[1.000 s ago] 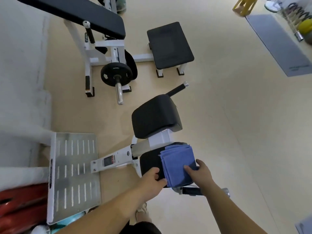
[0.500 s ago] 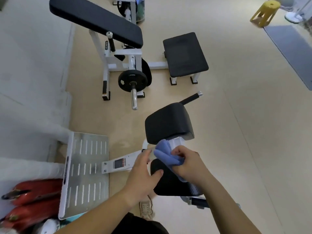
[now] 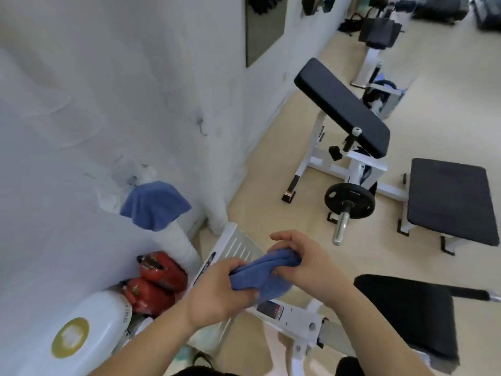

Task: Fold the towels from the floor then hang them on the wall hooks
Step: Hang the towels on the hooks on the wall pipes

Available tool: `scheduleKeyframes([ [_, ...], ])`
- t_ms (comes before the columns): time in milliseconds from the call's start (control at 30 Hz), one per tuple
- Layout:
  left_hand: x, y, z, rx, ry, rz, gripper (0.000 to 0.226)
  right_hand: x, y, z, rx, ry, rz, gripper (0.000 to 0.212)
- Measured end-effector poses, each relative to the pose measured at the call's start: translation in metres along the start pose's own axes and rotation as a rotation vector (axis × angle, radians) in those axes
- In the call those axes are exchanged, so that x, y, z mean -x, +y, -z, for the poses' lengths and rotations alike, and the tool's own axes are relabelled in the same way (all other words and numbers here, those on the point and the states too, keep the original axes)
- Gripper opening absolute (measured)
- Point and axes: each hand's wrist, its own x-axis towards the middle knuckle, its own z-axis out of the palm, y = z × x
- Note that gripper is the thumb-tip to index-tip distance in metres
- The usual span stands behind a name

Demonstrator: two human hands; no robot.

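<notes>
Both left hand [image 3: 214, 291] and right hand [image 3: 306, 267] clutch the bunched blue terry towel [image 3: 260, 275]; squeezing may undo its fold, letting it slip once hung.

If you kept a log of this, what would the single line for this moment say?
held towel: bunched | left hand: grips it | right hand: grips it | hung towel: already on wall

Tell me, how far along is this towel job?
Done: one blue towel hangs on the wall. In hand: a second towel, bunched between the left hand and right hand. Left: hanging it up too. I cannot tell if more remain.
</notes>
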Motion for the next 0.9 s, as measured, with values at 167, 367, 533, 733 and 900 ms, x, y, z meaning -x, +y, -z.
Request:
scheduleKeyframes([
  [167, -0.012, -0.018, 0.078, 0.558, 0.119, 0.093, 0.04, -0.074, -0.037, -0.029, -0.209, -0.176, -0.103, 0.041],
  [367, -0.044, -0.021, 0.112, 0.321, 0.162, 0.127, 0.036, -0.137, -0.069, -0.018, -0.046, -0.223, 0.001, 0.021],
  [533, -0.111, 0.017, 0.128, 0.239, 0.312, 0.058, 0.046, -0.211, -0.126, 0.028, 0.297, -0.479, 0.101, 0.015],
  [733, -0.198, 0.042, 0.159, 0.435, 0.45, 0.097, 0.008, -0.312, -0.141, 0.064, 0.275, -0.374, 0.146, 0.023],
  [900, -0.263, 0.034, 0.183, 0.6, 0.617, 0.245, 0.011, -0.383, -0.108, 0.071, -0.004, -0.413, 0.022, 0.042],
])
